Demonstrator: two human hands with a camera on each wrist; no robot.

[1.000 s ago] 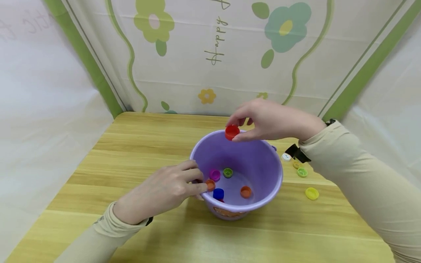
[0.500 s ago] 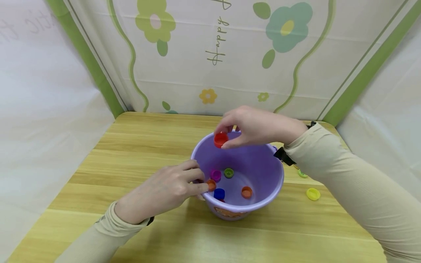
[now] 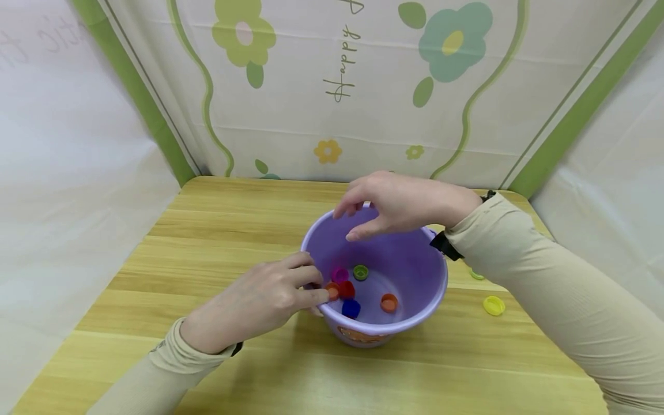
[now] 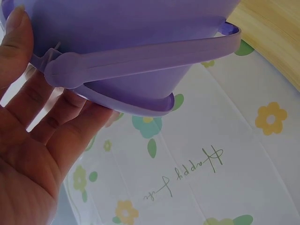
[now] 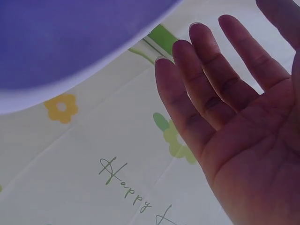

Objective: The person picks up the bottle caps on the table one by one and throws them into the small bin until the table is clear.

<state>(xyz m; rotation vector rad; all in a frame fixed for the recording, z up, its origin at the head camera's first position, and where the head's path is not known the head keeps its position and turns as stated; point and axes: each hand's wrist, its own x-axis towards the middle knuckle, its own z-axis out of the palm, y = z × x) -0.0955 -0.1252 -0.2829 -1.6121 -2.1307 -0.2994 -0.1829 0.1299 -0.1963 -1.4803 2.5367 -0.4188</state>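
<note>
A purple bucket (image 3: 415, 265) stands on the wooden table, held at its left rim by my left hand (image 3: 264, 302). In the left wrist view that hand's thumb (image 4: 16, 44) lies on one side of the rim and its fingers on the other, beside the handle (image 4: 150, 56). Over the bucket's mouth, my right hand (image 3: 399, 202) has thumb and fingers spread apart with nothing between them. On the bucket's floor lie a red bottle cap (image 3: 346, 290), a blue cap (image 3: 351, 309), a magenta cap (image 3: 339, 275), a green cap (image 3: 360, 272) and two orange caps (image 3: 389, 302).
Right of the bucket, a yellow cap (image 3: 494, 305) lies on the table (image 3: 218, 230). A light green cap (image 3: 476, 275) shows partly from behind the right sleeve (image 3: 529, 276). A white cloth with printed flowers (image 3: 290, 115) hangs behind the table.
My right hand moved left over the bucket and let go of the red cap, which now lies inside. The blue cap has shifted slightly. My left hand stays on the rim.
</note>
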